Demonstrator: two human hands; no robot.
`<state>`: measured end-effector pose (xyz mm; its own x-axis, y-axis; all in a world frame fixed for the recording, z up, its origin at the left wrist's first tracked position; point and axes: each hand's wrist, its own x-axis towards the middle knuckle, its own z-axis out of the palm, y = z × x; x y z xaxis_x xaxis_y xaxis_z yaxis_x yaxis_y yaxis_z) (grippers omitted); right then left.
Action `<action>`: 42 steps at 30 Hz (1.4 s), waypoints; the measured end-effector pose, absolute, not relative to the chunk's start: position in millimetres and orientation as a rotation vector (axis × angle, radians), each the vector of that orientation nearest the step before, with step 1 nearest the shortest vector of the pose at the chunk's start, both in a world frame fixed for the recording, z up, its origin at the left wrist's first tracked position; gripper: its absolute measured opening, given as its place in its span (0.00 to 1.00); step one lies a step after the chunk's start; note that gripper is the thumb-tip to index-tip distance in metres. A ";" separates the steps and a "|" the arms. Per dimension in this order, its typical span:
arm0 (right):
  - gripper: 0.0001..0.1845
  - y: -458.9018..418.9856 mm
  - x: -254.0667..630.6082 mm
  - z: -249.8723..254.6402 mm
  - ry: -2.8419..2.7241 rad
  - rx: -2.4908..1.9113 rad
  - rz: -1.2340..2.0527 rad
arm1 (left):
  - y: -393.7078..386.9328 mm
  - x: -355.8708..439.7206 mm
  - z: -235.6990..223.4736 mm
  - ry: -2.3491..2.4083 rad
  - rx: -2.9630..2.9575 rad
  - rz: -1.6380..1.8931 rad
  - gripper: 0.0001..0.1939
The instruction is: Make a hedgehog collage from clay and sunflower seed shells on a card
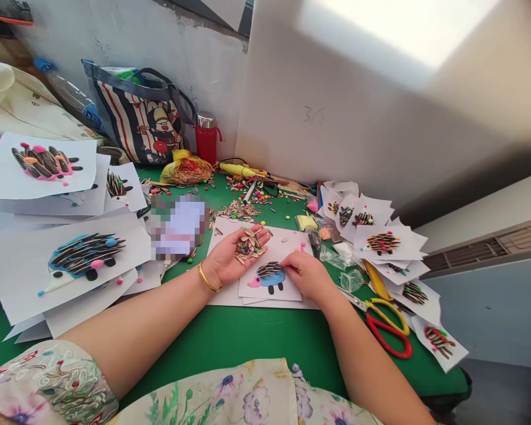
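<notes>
My left hand (pixel 230 255) lies palm up, cupped under a small heap of striped sunflower seeds (pixel 249 245). Just right of it, my right hand (pixel 308 274) pinches thumb and forefinger together at the right edge of a hedgehog picture; whatever is between the fingertips is too small to make out. The hedgehog (pixel 271 277) has a blue clay body, a pink face and dark feet, with rows of sunflower seeds pressed into its upper back. It is on a white card (pixel 250 293) resting on larger white sheets (pixel 223 298).
Finished-looking hedgehog cards stack up at left (pixel 128 260) and right (pixel 383 242). Scissors (pixel 389 324) lie beside my right forearm. Loose seeds (pixel 239 211), clay packets (pixel 307 222), a blurred phone (pixel 180 227), a red flask (pixel 206 139) and a striped bag (pixel 135 118) are farther back.
</notes>
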<state>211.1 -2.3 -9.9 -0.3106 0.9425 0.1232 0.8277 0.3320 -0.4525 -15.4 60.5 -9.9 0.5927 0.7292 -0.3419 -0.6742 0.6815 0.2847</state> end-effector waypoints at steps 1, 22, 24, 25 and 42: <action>0.11 -2.9 211.8 -10.1 -2.234 -1.564 0.437 | 60.7 -15.5 -10.4 0.455 0.130 0.819 0.15; 0.11 8.5 215.2 -23.1 -1.909 -1.628 0.503 | 60.1 -16.9 -9.5 0.434 0.115 0.812 0.16; 0.12 9.0 213.6 -22.9 -1.922 -1.638 0.493 | 59.5 -16.7 -7.3 0.444 0.116 0.811 0.15; 0.12 9.2 213.0 -22.9 -1.928 -1.640 0.487 | 59.3 -16.6 -6.2 0.453 0.118 0.811 0.15; 0.10 11.3 212.0 -22.9 -1.976 -1.644 0.395 | 61.7 -26.6 19.0 0.552 -0.169 0.817 0.12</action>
